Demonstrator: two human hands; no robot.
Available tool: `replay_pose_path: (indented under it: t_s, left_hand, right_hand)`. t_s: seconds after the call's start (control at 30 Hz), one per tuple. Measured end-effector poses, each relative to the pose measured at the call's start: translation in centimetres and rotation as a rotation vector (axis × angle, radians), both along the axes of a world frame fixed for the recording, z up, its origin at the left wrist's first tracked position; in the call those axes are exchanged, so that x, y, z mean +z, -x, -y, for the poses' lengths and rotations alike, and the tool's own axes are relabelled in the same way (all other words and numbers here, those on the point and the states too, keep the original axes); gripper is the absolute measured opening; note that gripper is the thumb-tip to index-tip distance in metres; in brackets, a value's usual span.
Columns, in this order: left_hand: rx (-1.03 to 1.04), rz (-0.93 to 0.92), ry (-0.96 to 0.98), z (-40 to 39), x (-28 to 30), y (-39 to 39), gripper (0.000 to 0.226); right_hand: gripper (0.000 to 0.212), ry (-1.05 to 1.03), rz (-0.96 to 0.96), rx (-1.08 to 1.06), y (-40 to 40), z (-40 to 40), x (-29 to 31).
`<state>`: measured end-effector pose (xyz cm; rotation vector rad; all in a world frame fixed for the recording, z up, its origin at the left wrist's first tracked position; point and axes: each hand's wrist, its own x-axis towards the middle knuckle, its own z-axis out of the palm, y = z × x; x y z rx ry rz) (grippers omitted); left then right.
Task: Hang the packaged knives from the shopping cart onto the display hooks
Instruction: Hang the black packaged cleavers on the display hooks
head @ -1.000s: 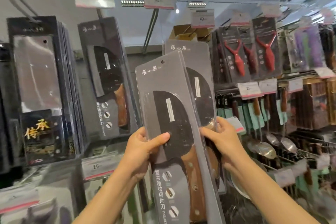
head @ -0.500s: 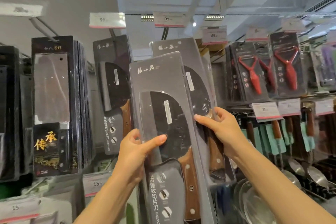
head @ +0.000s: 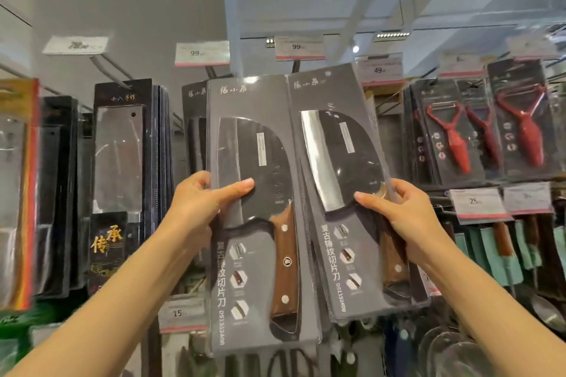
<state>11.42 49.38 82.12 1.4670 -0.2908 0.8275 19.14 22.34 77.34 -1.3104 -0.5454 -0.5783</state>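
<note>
a head-worn camera looks up at a shop display wall of hanging kitchen goods. the person holds two packaged knives up side by side in front of the hooks. the left hand [head: 200, 203] grips the left knife pack [head: 260, 217] at its left edge, thumb pressed flat across the clear front and fingers curled out of sight behind it. the right hand [head: 398, 208] grips the right knife pack [head: 346, 193] at its right edge the same way, thumb on the front over the blade. each pack is a tall grey card with a wide dark blade and a wooden handle under clear plastic. the left pack is upright; the right one leans a little, its top tipped to the right, and its inner edge meets or slightly overlaps the left pack. holding each by an outer edge at mid height seems meant to leave the tops free, since the small hang hole [head: 328, 73] near the top of the right pack is what must slide onto a hook. above them are price tags [head: 299, 47] marked 99, fixed at the hook ends; the hooks themselves are mostly hidden behind the packs, so whether either pack is threaded on yet cannot be told. more boxed knives [head: 122, 168] hang at left, red peelers [head: 456, 138] at right. the shopping cart is not in view.
</note>
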Motion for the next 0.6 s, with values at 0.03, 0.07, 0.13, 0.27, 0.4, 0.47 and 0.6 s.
replay_pose_path:
  t_s: [0.03,0.07,0.13,0.27,0.4,0.47,0.6]
  left_hand:
    - [0.007,-0.006,-0.020,-0.2,0.7,-0.1,0.062]
    - [0.026,-0.023,-0.053,-0.3,1.3,0.2,0.062]
    - [0.049,-0.086,-0.108,-0.5,2.3,0.4,0.066]
    - [0.094,-0.146,-0.131,-0.8,3.7,0.5,0.089]
    - [0.089,-0.096,-0.113,0.0,4.4,1.3,0.069]
    - [0.088,-0.077,-0.086,0.1,4.6,1.1,0.058]
    - [0.085,-0.088,-0.091,0.1,5.0,1.0,0.055]
  right_hand:
    - [0.046,-0.001,0.016,0.017,0.1,0.1,0.3]
    - [0.041,0.002,0.026,0.023,0.2,0.1,0.6]
    - [0.049,0.006,0.030,0.017,0.3,0.2,1.1]
    - [0.021,0.029,0.016,0.017,0.3,0.4,1.5]
    - [0.023,0.026,0.004,0.021,0.3,0.5,1.9]
    - [0.026,0.021,-0.011,0.037,0.4,0.4,2.3]
    - [0.033,0.022,-0.029,0.053,0.6,0.0,2.9]
